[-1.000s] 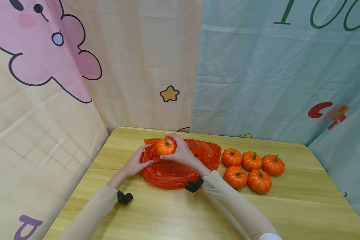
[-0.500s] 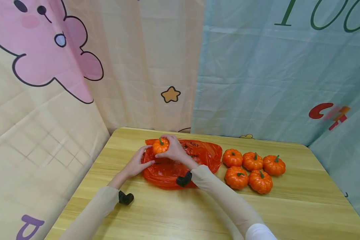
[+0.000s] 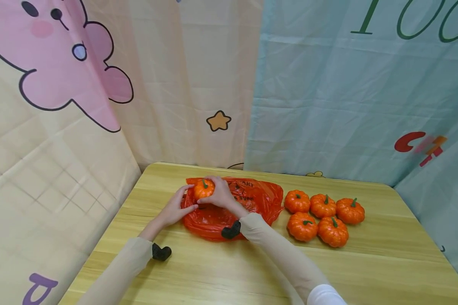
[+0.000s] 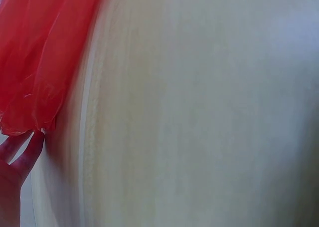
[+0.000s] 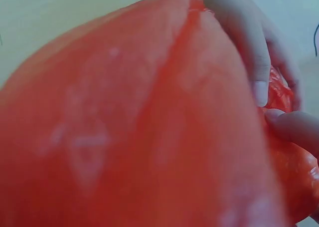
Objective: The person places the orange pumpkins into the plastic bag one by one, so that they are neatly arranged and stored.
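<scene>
While right hand [image 3: 222,195] grips pumpkin [image 3: 203,191], curtains [image 3: 313,89] hang behind wooden table [image 3: 221,273].

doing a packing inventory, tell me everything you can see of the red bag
The bag looks like thin, glossy red plastic, creased all over, with dark lettering. It lies crumpled on the table, left of five pumpkins. The left grip holds its left edge, beside the held pumpkin in the right grip. Whether that pumpkin touches it, or anything is inside, I cannot tell.
</scene>
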Motion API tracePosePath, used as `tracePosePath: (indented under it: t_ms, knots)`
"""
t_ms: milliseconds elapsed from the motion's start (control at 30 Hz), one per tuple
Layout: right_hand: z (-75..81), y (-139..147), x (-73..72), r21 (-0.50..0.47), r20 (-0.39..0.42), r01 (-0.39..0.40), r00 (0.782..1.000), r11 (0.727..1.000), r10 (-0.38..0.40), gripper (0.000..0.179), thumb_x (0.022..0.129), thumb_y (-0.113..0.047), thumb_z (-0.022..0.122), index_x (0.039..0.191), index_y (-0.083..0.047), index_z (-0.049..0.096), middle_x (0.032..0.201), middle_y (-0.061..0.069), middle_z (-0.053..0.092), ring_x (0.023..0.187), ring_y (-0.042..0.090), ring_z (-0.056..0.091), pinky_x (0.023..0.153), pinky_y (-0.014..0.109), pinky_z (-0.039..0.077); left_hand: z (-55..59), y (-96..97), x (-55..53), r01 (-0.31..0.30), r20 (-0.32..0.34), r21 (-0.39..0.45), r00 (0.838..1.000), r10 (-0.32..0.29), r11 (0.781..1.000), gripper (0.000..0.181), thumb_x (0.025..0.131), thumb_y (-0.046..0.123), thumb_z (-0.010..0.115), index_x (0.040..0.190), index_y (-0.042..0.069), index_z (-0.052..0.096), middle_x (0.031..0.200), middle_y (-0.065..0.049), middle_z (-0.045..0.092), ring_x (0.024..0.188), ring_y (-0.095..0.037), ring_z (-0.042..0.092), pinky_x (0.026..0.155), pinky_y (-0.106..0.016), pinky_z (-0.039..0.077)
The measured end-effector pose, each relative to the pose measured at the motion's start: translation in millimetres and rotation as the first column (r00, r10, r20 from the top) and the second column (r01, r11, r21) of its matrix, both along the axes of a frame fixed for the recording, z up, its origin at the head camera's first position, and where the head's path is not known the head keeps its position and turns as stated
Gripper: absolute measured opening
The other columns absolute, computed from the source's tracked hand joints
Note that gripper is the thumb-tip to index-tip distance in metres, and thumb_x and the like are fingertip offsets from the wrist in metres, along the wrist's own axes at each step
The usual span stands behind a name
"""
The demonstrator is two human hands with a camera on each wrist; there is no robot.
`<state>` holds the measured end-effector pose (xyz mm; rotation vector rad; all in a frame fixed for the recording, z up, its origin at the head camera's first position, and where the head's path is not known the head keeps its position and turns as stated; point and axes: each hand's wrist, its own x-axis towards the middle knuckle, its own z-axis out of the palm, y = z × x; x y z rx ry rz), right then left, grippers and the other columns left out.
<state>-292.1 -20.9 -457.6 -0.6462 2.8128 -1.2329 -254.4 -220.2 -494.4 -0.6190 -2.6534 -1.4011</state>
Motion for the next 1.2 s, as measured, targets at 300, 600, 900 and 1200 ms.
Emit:
tracePosePath:
  t_ms: [300, 600, 900, 1200]
  knots:
    - [-7.4, 1.8, 2.5, -0.02, 0.023, 0.001, 1.0, 1.0, -0.001, 0.077, 0.068, -0.03, 0.087, 0.133, -0.01, 0.052, 0.133, 0.014, 0.052, 0.119, 0.033, 0.049, 0.099, 0.048, 0.046, 2.1, 2.7, 0.2, 0.002, 0.005, -0.013, 1.0, -0.002, 1.0, 0.067, 0.088, 0.026, 0.07, 0.142, 0.01, 0.035, 0.145, -0.017, 0.039, 0.127, -0.037, 0.046, 0.105, -0.055, 0.041]
    - [-17.9, 3.4, 2.5, -0.024, 0.02, 0.007, 1.0, 1.0, -0.007, 0.075, 0.068, -0.029, 0.087, 0.131, -0.007, 0.052, 0.131, 0.015, 0.053, 0.12, 0.03, 0.051, 0.102, 0.046, 0.045, 1.6, 4.8, -0.8, 0.008, -0.001, -0.007, 1.0, -0.008, 1.0, 0.068, 0.087, 0.027, 0.071, 0.142, 0.008, 0.036, 0.144, -0.017, 0.041, 0.13, -0.037, 0.044, 0.108, -0.056, 0.036]
    - [-12.4, -2.0, 3.9, 0.02, 0.059, 0.017, 0.998, 1.0, -0.018, 0.078, 0.07, -0.033, 0.086, 0.134, -0.01, 0.049, 0.132, 0.014, 0.051, 0.119, 0.03, 0.05, 0.099, 0.044, 0.047, 0.8, 0.4, -1.4, -0.011, 0.012, -0.018, 1.0, 0.011, 1.0, 0.069, 0.087, 0.031, 0.071, 0.143, 0.011, 0.035, 0.145, -0.015, 0.04, 0.13, -0.037, 0.043, 0.107, -0.056, 0.037]
    - [-5.5, 0.6, 7.1, 0.04, 0.036, 0.013, 0.999, 0.999, -0.015, 0.076, 0.068, -0.03, 0.087, 0.132, -0.01, 0.051, 0.131, 0.013, 0.053, 0.12, 0.03, 0.049, 0.099, 0.045, 0.046, 0.0, 0.4, -0.2, -0.016, 0.014, -0.03, 1.0, 0.016, 0.999, 0.069, 0.088, 0.03, 0.07, 0.143, 0.009, 0.034, 0.145, -0.016, 0.04, 0.13, -0.037, 0.043, 0.107, -0.056, 0.038]
